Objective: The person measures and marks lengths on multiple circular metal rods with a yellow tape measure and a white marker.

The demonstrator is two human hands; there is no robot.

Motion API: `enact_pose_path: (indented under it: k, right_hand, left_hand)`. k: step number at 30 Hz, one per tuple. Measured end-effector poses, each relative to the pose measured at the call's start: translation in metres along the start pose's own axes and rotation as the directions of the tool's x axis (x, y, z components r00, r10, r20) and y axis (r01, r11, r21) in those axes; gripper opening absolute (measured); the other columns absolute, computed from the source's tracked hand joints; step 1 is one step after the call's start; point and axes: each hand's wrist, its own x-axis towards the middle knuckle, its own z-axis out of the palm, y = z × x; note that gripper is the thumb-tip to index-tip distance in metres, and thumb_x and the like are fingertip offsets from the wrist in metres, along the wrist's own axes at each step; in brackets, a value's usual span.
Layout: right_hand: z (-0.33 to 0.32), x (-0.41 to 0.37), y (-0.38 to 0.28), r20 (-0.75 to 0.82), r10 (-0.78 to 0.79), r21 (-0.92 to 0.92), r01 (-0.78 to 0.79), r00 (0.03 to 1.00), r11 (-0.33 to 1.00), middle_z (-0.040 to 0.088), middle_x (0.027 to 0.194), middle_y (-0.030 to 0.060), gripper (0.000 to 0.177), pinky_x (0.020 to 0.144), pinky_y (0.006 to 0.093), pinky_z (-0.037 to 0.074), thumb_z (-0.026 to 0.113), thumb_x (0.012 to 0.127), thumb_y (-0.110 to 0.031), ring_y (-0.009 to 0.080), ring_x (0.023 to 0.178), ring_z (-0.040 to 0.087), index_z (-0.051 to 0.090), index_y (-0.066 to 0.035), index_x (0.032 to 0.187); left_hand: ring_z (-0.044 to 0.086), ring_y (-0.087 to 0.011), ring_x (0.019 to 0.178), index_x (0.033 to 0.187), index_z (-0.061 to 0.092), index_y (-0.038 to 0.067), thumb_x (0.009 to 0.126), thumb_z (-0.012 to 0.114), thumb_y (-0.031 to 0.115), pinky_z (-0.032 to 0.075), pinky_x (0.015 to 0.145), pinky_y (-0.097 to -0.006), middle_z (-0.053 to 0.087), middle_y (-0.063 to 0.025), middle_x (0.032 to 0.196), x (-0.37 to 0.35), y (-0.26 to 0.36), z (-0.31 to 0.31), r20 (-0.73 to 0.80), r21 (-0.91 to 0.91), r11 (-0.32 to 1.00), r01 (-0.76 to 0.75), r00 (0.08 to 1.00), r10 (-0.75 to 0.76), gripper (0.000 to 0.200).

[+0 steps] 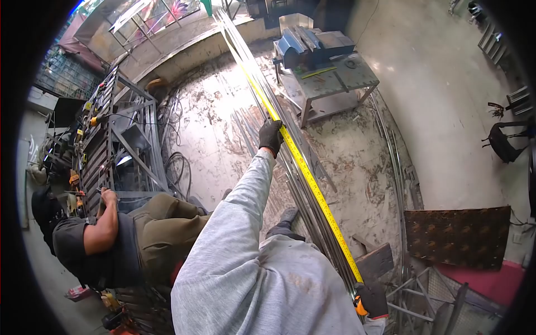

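One yellow tape (311, 185) runs lengthwise along metal bars (319, 223) from your right hand (372, 300), gripping its case (360, 306), out past your left hand (271, 135), pinching it.

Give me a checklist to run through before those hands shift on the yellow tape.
1. Left hand on the yellow tape: ok, gloved and closed at it partway along.
2. Right hand at the tape's near end: ok, gloved and holding there.
3. Tape running along the metal bars: ok, lengthwise with them.
4. Far end of the tape seated: cannot tell, lost in glare.
5. Tape figures legible: cannot tell, too small here.
6. Co-worker clear of the tape: ok, off to the left, apart from it.
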Motion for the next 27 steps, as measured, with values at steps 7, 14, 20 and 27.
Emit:
enact_pose_path:
  k: [7,14,20,27]
  right_hand:
    - [0.011,0.001,-0.053,0.002,-0.123,-0.048,0.123,0.992,0.991,0.05,0.06,0.0062,0.029,0.052,0.0342,0.037,0.072,0.089,-0.015,0.012,0.055,0.047,0.055,0.0,0.071]
    - [0.024,0.006,-0.07,-0.005,-0.052,-0.062,0.052,0.999,0.997,0.054,0.061,0.0093,0.026,0.053,0.0357,0.042,0.07,0.09,-0.016,0.0148,0.056,0.057,0.058,0.0,0.073]
    - [0.034,0.02,-0.068,-0.046,-0.173,-0.063,0.17,0.984,0.983,0.056,0.061,0.0114,0.025,0.053,0.0351,0.043,0.067,0.092,-0.016,0.0156,0.055,0.058,0.059,0.0,0.073]
    - [0.04,0.029,-0.075,0.062,-0.111,0.1,0.104,0.992,0.99,0.06,0.062,0.0073,0.028,0.053,0.0341,0.043,0.066,0.093,-0.017,0.0147,0.055,0.059,0.061,-0.001,0.072]
  left_hand:
    - [0.056,-0.018,0.053,0.096,0.063,0.009,0.09,0.065,0.023,0.044,0.046,-0.0325,0.065,-0.007,0.075,-0.011,0.005,0.001,-0.015,0.024,1.0,0.006,1.0,-0.005,0.015]
    - [0.053,-0.0173,0.048,0.088,0.064,0.006,0.089,0.067,0.024,0.042,0.043,-0.0325,0.056,-0.0056,0.062,-0.028,-0.035,-0.024,-0.014,0.125,0.96,0.25,0.968,-0.25,0.019]
    - [0.042,-0.0113,0.047,0.114,0.066,0.01,0.098,0.057,0.03,0.036,0.045,-0.0281,0.063,-0.0053,0.08,-0.039,-0.039,-0.013,0.064,0.04,0.98,0.193,0.979,-0.195,0.028]
    - [0.04,-0.0106,0.046,0.119,0.065,0.014,0.101,0.057,0.035,0.033,0.042,-0.0285,0.071,-0.0095,0.095,-0.07,-0.008,0.01,0.075,-0.095,0.968,0.233,0.971,-0.227,0.029]
